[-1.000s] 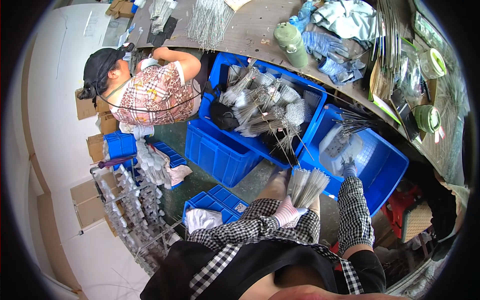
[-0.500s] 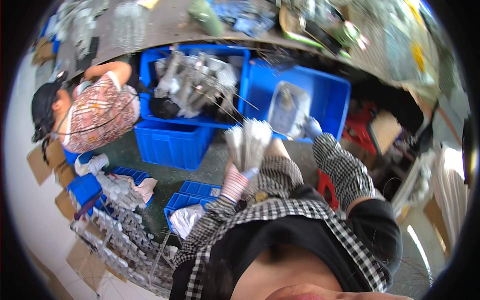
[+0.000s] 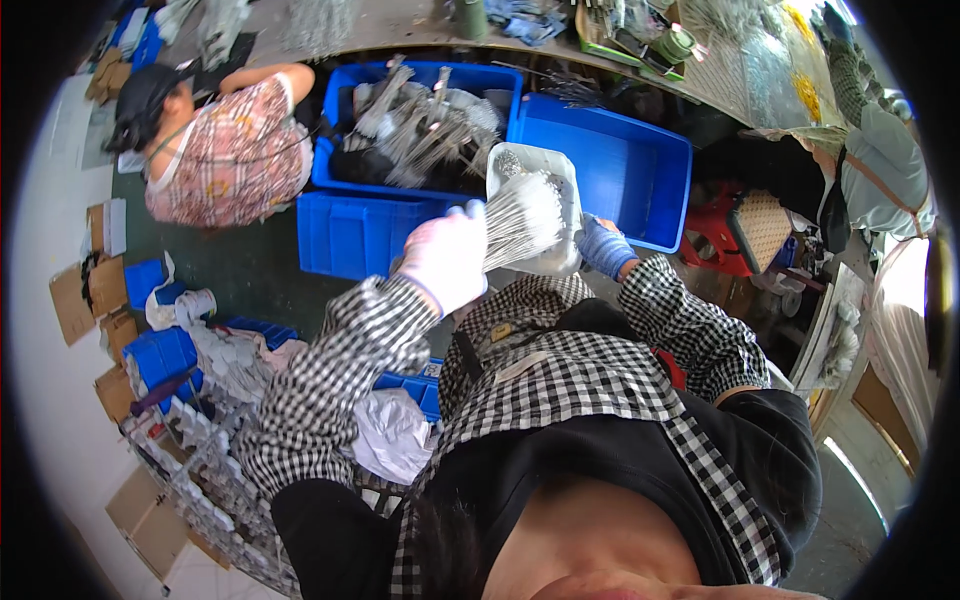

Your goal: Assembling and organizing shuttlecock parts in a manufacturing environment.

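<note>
My left hand (image 3: 450,255), in a pale glove, is closed round a bundle of thin silvery rods (image 3: 525,220). The bundle lies sideways, its far end over a white plastic tray (image 3: 560,162). Small dark bits show at the tray's upper end, too fine to name. Gripping the tray's right side is my right hand (image 3: 605,247), in a blue-grey glove; its fingertips are partly hidden. The tray is held over the near left edge of an open blue bin (image 3: 640,165). Whether the rods touch the tray's bottom I cannot tell.
Left of the tray, another blue bin (image 3: 335,110) holds several similar bundles, above a lower blue bin (image 3: 345,235). A person (image 3: 235,160) sits at far left. A red stool (image 3: 720,235) stands right. The workbench (image 3: 400,25) runs behind; grey metal parts (image 3: 200,470) are stacked lower left.
The tray has come up out of the right blue bin, toward me and left, in my right hand. My left hand has tipped the upright bundle sideways over it.
</note>
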### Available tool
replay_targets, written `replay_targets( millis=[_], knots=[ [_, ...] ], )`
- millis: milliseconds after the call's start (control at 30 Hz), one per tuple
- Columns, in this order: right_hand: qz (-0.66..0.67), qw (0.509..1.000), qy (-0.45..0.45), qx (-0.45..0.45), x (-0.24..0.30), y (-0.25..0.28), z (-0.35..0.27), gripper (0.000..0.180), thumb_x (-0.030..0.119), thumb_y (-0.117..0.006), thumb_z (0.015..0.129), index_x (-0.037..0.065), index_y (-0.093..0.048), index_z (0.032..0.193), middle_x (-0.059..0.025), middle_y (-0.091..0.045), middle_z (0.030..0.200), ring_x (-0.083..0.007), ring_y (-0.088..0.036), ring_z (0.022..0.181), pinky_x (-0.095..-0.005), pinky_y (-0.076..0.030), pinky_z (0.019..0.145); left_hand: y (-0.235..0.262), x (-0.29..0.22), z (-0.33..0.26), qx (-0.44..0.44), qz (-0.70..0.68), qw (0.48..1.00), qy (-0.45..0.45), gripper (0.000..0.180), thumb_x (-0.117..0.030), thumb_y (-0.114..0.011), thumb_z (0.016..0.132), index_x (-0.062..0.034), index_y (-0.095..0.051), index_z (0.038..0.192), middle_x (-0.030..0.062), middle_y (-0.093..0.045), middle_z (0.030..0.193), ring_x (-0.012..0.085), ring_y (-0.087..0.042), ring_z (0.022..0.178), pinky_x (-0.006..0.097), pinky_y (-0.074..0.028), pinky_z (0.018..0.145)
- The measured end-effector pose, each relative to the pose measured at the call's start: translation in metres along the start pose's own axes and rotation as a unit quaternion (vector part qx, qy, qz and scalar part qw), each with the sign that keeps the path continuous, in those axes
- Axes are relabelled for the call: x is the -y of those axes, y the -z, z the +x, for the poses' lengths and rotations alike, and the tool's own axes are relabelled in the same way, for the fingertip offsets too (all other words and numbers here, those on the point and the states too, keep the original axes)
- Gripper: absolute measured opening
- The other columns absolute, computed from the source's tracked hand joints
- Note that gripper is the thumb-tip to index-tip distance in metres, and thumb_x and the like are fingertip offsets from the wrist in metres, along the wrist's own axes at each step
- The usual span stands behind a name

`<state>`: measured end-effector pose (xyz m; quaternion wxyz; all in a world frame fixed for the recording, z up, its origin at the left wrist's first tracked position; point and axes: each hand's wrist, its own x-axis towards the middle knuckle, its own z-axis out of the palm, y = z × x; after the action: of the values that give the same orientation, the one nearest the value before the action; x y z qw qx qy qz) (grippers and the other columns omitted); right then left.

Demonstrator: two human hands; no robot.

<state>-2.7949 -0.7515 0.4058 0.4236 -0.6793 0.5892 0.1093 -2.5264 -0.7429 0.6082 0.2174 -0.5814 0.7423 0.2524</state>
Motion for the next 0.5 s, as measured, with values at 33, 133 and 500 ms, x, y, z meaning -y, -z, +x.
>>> replay_targets(
  millis=[33,133,500],
  knots=[
    [-0.025,0.999,0.034,-0.029,0.016,-0.012,-0.013,0.029,0.016,-0.051,0.089,-0.004,-0.059,0.108,-0.0271,-0.068,0.089,-0.0399,-0.069,0.083,-0.0465,-0.056,0.073,-0.013,0.001,-0.012,0.001,0.065,0.998,0.004,0.073,-0.021,-0.076,0.068,0.0069,-0.043,0.127,0.0207,-0.062,0.101,0.0328,-0.069,0.081,0.043,-0.058,0.066],
    [-0.047,0.995,0.075,-0.044,0.061,-0.038,-0.056,0.030,0.019,-0.051,0.088,-0.003,-0.060,0.105,-0.0287,-0.066,0.092,-0.0438,-0.064,0.092,-0.0483,-0.051,0.084,-0.056,0.005,-0.052,-0.098,0.242,0.965,-0.009,0.055,-0.013,-0.069,0.070,0.0067,-0.053,0.119,0.0166,-0.062,0.091,0.0255,-0.067,0.069,0.043,-0.050,0.048],
    [-0.043,0.976,0.204,0.058,0.239,-0.151,-0.139,0.035,0.023,-0.052,0.088,-0.004,-0.061,0.107,-0.0296,-0.066,0.098,-0.0448,-0.064,0.094,-0.0492,-0.051,0.085,-0.193,0.071,-0.175,0.210,0.141,0.965,0.062,0.030,-0.015,-0.075,0.075,-0.0096,-0.076,0.104,0.0055,-0.073,0.103,0.0227,-0.069,0.100,0.045,-0.056,0.068]
  ],
)
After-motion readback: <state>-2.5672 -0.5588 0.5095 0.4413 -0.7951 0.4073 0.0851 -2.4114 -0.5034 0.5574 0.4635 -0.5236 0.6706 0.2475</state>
